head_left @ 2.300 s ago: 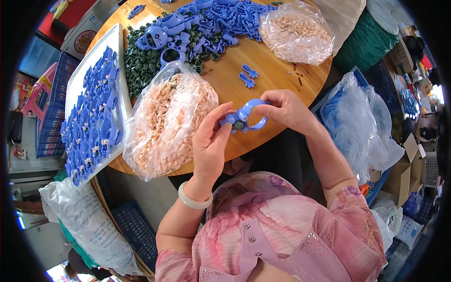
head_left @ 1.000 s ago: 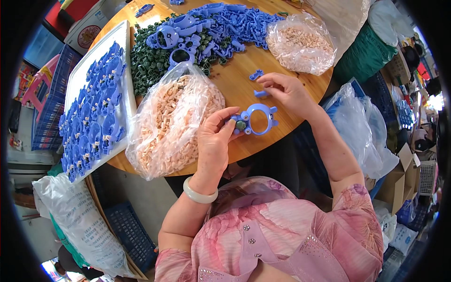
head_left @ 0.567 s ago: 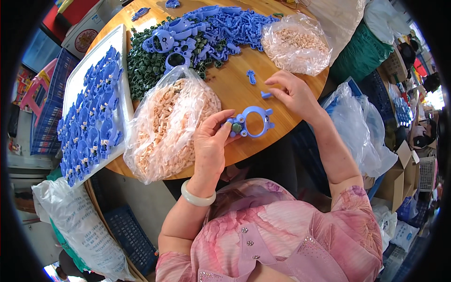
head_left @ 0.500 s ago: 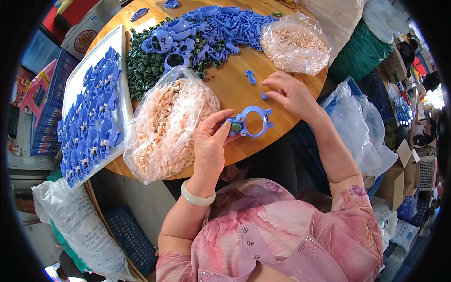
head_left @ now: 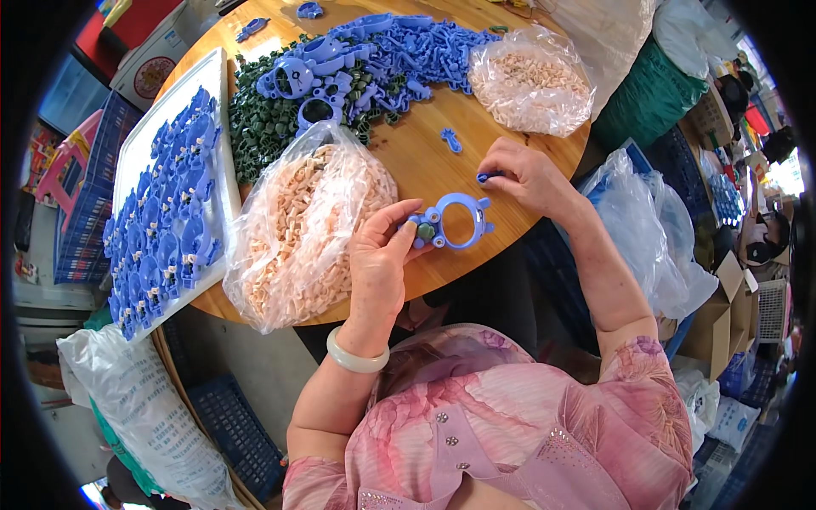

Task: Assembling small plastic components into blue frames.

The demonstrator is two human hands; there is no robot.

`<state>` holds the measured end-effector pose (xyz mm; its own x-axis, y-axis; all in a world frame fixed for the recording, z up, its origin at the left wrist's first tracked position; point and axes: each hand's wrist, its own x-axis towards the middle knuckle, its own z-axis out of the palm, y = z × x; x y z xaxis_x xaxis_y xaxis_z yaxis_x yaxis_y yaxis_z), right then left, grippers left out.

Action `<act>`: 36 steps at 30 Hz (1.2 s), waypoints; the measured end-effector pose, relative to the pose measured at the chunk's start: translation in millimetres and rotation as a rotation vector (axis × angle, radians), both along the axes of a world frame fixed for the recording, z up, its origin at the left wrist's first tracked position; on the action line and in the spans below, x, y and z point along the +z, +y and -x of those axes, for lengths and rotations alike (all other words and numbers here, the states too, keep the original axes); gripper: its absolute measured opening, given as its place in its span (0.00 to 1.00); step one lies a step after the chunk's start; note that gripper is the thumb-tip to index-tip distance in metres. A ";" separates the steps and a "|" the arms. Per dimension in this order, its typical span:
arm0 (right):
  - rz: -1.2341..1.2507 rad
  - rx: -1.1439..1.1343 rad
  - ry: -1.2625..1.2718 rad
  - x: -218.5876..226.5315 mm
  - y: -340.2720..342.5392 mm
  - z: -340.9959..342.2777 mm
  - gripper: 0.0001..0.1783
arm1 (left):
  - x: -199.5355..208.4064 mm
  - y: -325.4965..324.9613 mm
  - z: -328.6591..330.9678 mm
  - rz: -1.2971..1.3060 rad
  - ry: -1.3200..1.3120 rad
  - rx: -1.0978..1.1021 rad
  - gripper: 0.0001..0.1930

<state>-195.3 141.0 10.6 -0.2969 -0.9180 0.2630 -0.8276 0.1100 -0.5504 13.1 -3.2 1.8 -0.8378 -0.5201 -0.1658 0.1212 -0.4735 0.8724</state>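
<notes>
My left hand [head_left: 385,236] pinches a blue plastic ring-shaped part [head_left: 459,223] by its left end, where a dark green piece [head_left: 425,230] sits. The ring's round opening faces up over the table edge. To the right, my right hand [head_left: 529,177] is closed on a small blue plastic piece [head_left: 486,177], mostly hidden by the fingers. Another small blue piece [head_left: 450,140] lies on the wood just beyond it. A clear bag of pale peach pieces [head_left: 314,229] rests beside my left hand.
Heaps of blue parts [head_left: 433,51] and dark green parts [head_left: 263,110] cover the far side of the round wooden table [head_left: 425,174]. At left, a white tray [head_left: 223,140] bears rows of blue assemblies. A second clear bag of pale pieces [head_left: 540,81] stands at the far right.
My right hand has closed its fingers and lifted the small blue piece off the table. My left hand keeps the ring-shaped part in nearly the same place.
</notes>
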 end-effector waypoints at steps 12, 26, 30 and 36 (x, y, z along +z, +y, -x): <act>0.194 -0.056 -0.119 -8.0 4.6 -8.8 0.17 | 0.6 0.6 -0.1 -0.005 -0.008 -0.004 0.12; 0.174 -0.053 -0.434 28.7 -2.7 -36.2 0.17 | -2.0 -2.6 1.6 -0.078 -0.026 -0.026 0.11; 0.050 -0.054 -0.662 35.3 -7.1 -42.2 0.17 | -1.6 -2.4 2.1 -0.077 -0.034 -0.017 0.11; 0.098 0.088 -0.465 28.4 -14.5 -50.1 0.13 | -1.0 -1.9 3.1 -0.061 -0.054 -0.009 0.11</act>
